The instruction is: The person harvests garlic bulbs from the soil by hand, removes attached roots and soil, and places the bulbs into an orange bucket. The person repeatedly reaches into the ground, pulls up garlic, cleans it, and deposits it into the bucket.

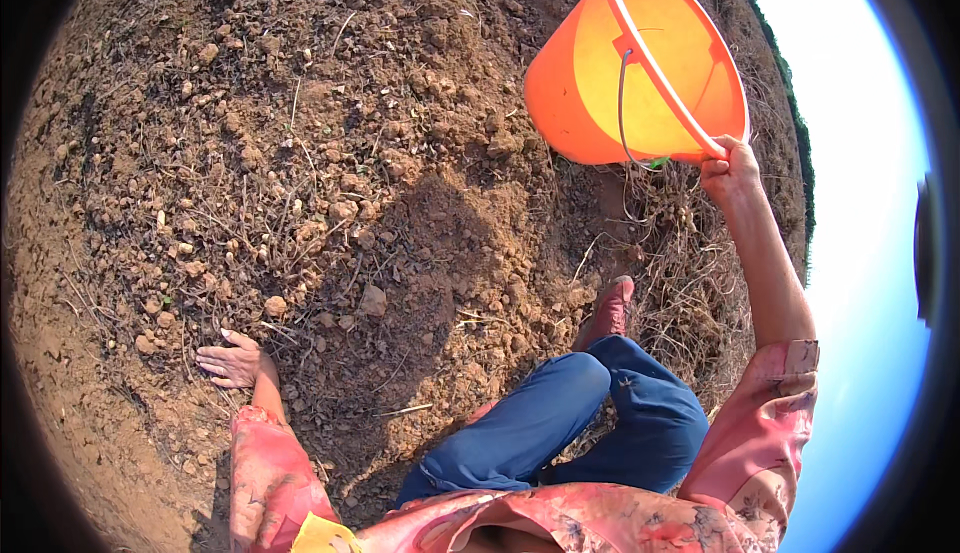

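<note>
My right hand point(730, 166) grips the pale rim of an orange plastic bucket point(574, 87) at the upper right. The bucket is tilted with its mouth toward the right, and its wire handle point(622, 106) hangs along the near side. The part of the bucket's inside that shows holds no load. At the lower left, my left hand point(234, 362) rests on the dry soil, palm down, with its fingers spread and nothing seen in it. Clods, dry stems and several small pale pods, which look like peanuts, lie on the ground near it.
Cloddy brown soil point(450, 283) with plant litter spreads ahead of me. Dry vines point(686, 260) lie in a heap beneath my right forearm. My bent legs in blue trousers point(525, 422) and a reddish shoe point(611, 309) are at the lower middle. Green growth lines the far edge.
</note>
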`<action>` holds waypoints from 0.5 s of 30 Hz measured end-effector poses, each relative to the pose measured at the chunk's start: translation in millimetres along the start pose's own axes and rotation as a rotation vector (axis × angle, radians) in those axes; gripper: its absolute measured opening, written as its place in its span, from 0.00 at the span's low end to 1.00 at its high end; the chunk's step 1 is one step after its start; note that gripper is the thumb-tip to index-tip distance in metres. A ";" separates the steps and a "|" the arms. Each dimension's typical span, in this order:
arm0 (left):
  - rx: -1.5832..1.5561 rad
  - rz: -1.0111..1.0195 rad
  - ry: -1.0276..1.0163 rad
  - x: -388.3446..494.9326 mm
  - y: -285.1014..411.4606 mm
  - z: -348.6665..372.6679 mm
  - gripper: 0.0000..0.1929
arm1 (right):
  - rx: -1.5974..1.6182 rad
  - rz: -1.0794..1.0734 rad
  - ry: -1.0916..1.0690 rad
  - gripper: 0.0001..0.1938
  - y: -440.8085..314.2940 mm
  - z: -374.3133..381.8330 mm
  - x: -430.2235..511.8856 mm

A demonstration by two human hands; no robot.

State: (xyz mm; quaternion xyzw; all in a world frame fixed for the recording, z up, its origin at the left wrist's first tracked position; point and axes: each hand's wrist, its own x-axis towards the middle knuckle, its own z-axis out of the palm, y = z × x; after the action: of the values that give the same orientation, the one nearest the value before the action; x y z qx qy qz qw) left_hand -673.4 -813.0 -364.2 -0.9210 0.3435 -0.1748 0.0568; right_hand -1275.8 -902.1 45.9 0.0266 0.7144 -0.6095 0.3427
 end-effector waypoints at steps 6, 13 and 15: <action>0.034 0.012 0.023 2.1 -7.7 18.8 0.36 | 0.104 -0.143 -0.245 0.04 -37.2 156.2 26.4; 0.068 0.040 0.246 0.1 -18.5 34.0 0.32 | 0.038 -0.080 -0.524 0.08 48.9 295.8 84.0; -0.035 -0.003 0.153 -1.2 -21.9 34.2 0.31 | -0.006 -0.060 -0.582 0.09 74.2 323.3 102.1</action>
State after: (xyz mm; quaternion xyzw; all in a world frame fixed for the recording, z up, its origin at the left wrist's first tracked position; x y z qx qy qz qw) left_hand -648.5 -796.2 -391.4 -0.9064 0.3483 -0.2388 0.0137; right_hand -1172.2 -1209.3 -77.9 -0.1717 0.5884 -0.5991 0.5152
